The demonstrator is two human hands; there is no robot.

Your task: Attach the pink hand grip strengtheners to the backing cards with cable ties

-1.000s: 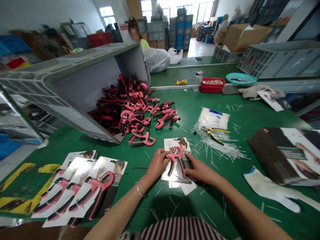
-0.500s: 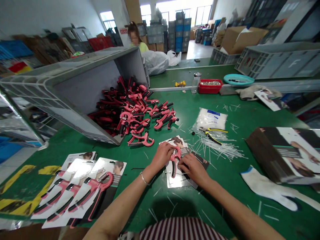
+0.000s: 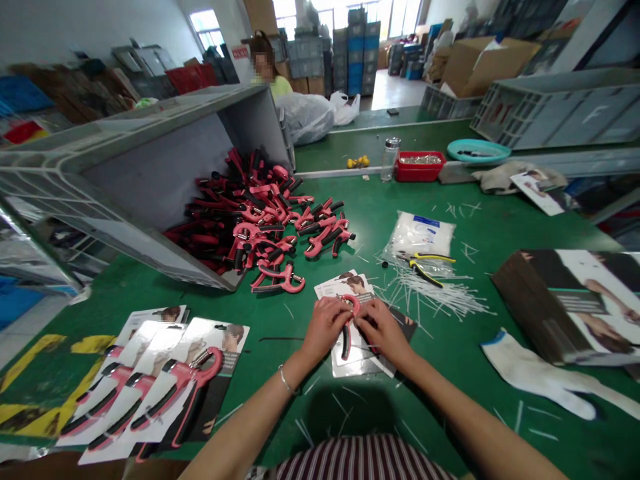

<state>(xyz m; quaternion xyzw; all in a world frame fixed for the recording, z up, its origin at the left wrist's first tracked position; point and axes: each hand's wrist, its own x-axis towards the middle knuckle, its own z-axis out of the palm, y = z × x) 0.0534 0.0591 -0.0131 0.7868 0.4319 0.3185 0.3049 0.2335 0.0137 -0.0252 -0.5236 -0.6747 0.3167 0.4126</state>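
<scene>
Both my hands are low on the green table, close together. My left hand [image 3: 325,327] and my right hand [image 3: 383,328] grip a pink and black hand grip trainer [image 3: 347,327] from either side, partly hiding it. Under them lie printed backing cards [image 3: 347,352], one showing a dark edge to the right. To the left, several grip trainers mounted on cards [image 3: 150,380] overlap in a row. A loose heap of pink and black grip trainers [image 3: 250,220] spills from a tipped grey plastic crate [image 3: 150,175].
Yellow-handled pliers [image 3: 425,267] lie on scattered white cable ties [image 3: 430,297] beside a bag of ties [image 3: 423,235]. A white glove [image 3: 530,367] and a stack of printed cards [image 3: 565,307] sit right. A co-worker [image 3: 265,67] stands beyond the crate.
My hands have drawn closer together and turned the grip trainer, which now shows narrower between them. The cards beneath have shifted compared with a second ago.
</scene>
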